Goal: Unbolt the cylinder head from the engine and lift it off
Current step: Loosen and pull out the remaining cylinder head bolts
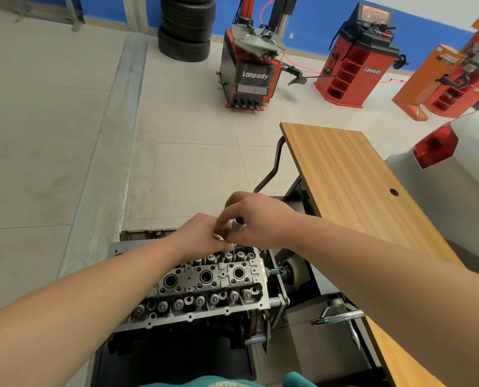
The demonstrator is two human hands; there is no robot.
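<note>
The grey cylinder head (202,286) sits on the engine on a stand below me, with three round plug wells and rows of valve springs showing. Both hands meet over its far edge. My right hand (258,219) grips a silver socket tool (237,227) whose thin shaft points down toward the head. My left hand (202,233) pinches the tool's lower part just above the head. The tip of the tool is hidden behind my fingers.
A wooden table (352,185) stands to the right, with a white car's rear (453,163) beyond it. The stand's crank handle (336,317) juts out at the lower right. A tyre changer (249,68), red machines and stacked tyres (186,26) stand far back.
</note>
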